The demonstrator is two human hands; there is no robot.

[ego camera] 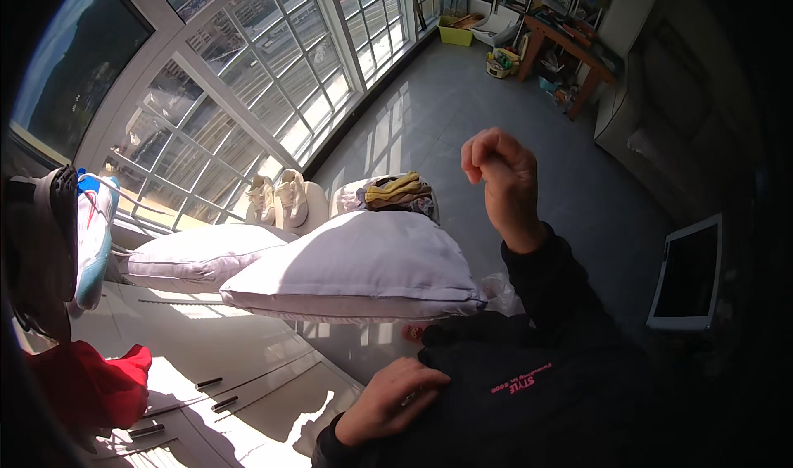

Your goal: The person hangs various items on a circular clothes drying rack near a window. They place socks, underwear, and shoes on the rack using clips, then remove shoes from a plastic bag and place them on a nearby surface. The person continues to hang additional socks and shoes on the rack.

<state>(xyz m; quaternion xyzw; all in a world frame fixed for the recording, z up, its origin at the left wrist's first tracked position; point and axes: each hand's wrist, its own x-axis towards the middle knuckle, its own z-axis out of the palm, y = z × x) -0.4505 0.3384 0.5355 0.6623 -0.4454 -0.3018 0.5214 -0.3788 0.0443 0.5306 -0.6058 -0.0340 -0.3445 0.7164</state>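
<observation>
My right hand (503, 177) is raised over the floor, its fingers curled in; no object shows in it, but the inside of the grip is hidden. Low in front of my dark top, my left hand (396, 400) has bent fingers and the thumb close to them. A small pale glint shows between them, too small to name. Between the two hands and to the left lies a plump white pillow (365, 263), overlapping a second white pillow (198, 251). Behind them are a pair of cream shoes (291, 198) and folded cloths (399, 190), a yellow one on top.
A white cabinet (248, 344) with dark handles stands lower left, with red cloth (105, 384) over it. A light blue and white shoe (96, 245) leans near the gridded window (260, 53). Farther off are a green bin (455, 33) and an orange-brown table (570, 46). A white-framed screen (686, 273) is right.
</observation>
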